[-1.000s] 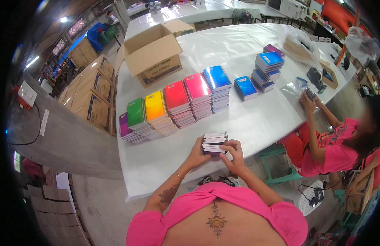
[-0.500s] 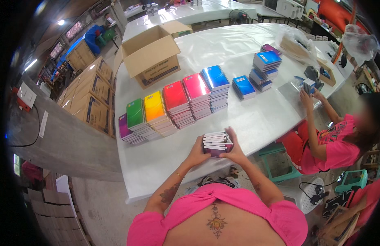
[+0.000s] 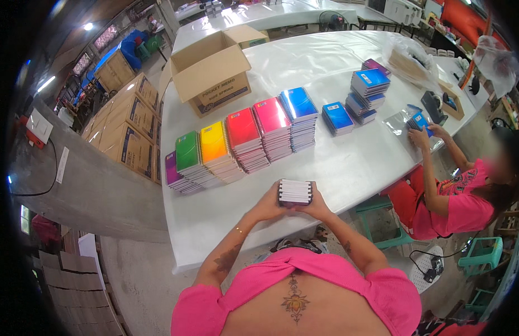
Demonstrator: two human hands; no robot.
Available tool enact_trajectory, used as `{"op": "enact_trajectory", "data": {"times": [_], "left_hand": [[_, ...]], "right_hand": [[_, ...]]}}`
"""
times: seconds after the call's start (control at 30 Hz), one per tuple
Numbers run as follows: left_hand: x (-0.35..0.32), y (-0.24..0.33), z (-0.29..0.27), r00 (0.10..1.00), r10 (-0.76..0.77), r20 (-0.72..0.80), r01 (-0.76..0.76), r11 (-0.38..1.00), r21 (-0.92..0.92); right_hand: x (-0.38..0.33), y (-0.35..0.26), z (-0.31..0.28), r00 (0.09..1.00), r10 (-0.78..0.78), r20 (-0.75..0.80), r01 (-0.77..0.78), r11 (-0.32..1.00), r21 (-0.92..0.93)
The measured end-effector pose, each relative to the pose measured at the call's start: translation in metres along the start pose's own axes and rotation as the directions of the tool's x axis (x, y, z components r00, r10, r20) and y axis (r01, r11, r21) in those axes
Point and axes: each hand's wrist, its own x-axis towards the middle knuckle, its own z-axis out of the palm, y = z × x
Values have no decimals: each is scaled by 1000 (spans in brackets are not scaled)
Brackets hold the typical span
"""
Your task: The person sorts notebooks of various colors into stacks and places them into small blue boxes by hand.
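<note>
Between my left hand [image 3: 269, 205] and my right hand [image 3: 317, 206] is a small stack of spiral notebooks [image 3: 295, 192], gripped from both sides near the table's front edge. Their white page edges face up, and a purple cover shows low on the near side. Just beyond my hands runs a row of notebook stacks: purple [image 3: 172, 176], green [image 3: 187, 150], yellow [image 3: 214, 141], red [image 3: 242, 127], pink [image 3: 271, 115] and blue [image 3: 298, 105]. The blue stack is tallest and the purple one lowest.
An open cardboard box [image 3: 210, 73] stands behind the row. More blue notebooks [image 3: 370, 82] are piled at the right. A co-worker [image 3: 452, 193] in pink sits there, holding blue notebooks [image 3: 418, 121] near clear plastic. Sealed cartons [image 3: 125, 147] stand left, by a concrete pillar [image 3: 97, 173].
The notebooks in my hands were fanned and uneven; now they sit squared into an even block. My right fingers have closed in against the stack. The co-worker's notebooks have tilted to show a blue cover.
</note>
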Motion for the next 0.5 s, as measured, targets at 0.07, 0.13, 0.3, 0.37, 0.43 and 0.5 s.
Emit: {"op": "enact_trajectory", "data": {"times": [0.07, 0.13, 0.3, 0.37, 0.43, 0.5], "left_hand": [[3, 47, -15, 991, 124, -57, -106, 963, 246], [9, 83, -17, 960, 261, -100, -182, 856, 484], [24, 74, 10, 972, 205, 112, -205, 517, 831], [38, 75, 5, 960, 255, 116, -210, 381, 901], [54, 87, -4, 947, -81, 311, -213, 566, 797], [49, 86, 0, 955, 85, 285, -281, 564, 776]], "right_hand": [[-2, -1, -3, 999, 15, -34, -15, 1000, 10], [-2, 6, -3, 998, 21, -54, -20, 1000, 20], [-2, 9, -1, 999, 25, -36, -30, 989, -142], [2, 12, -6, 999, 37, -34, -42, 987, -157], [0, 10, -17, 999, 42, 10, -40, 986, -162], [-3, 11, -38, 998, 35, 49, -26, 985, -169]]}}
